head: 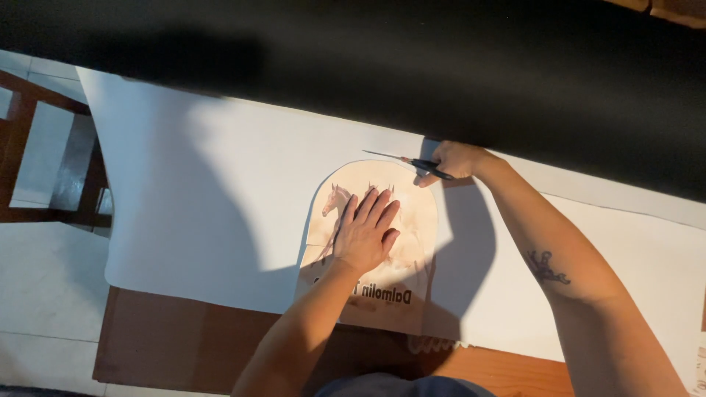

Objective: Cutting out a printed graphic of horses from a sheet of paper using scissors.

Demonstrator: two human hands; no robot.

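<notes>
Looks like mid-trace around the arched cardboard template with horse print, lying flat on the white sheet over the desk; left hand spread open, pressing it down, grasping nothing; right hand clenched on a slim dark pen-like tool at the template's top right edge; next probably calls for steady pressure while following the curve.

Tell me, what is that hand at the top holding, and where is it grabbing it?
The right hand holds scissors by the dark handles, blades pointing left along the arched picture panel. The left hand holds nothing; it presses flat on that panel.
</notes>
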